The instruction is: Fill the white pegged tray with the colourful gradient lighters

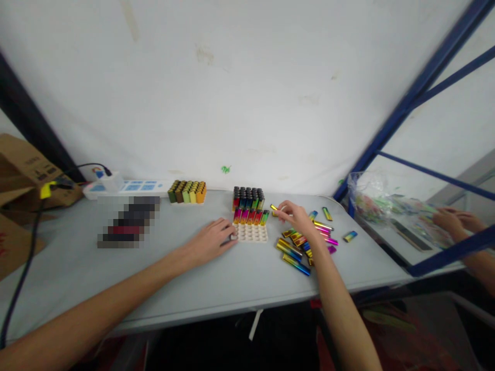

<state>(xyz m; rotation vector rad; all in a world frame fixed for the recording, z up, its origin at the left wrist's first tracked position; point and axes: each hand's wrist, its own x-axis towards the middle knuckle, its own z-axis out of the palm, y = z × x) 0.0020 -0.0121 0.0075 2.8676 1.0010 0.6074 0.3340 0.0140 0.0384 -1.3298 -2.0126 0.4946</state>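
My left hand (pixel 214 240) is at the left edge of a white tray (pixel 252 233) with rows of holes, its fingers curled against the edge. A row of shiny pink, red and green lighters (pixel 252 216) stands upright in the tray's back part. My right hand (pixel 294 216), right of the tray, pinches a gold lighter (pixel 274 208) between thumb and fingers. Beneath and around my right forearm lies a loose pile of shiny gold, blue and pink lighters (pixel 296 263). Part of that pile is hidden by the arm.
Behind the tray stands a block of dark-topped lighters (pixel 248 196); farther left, a yellow-green set (pixel 187 191). A power strip (pixel 145 186), blurred dark object (pixel 129 221) and paper bag (pixel 31 175) are left. At right, a blue frame (pixel 390 129) separates another person's hands (pixel 450 221).
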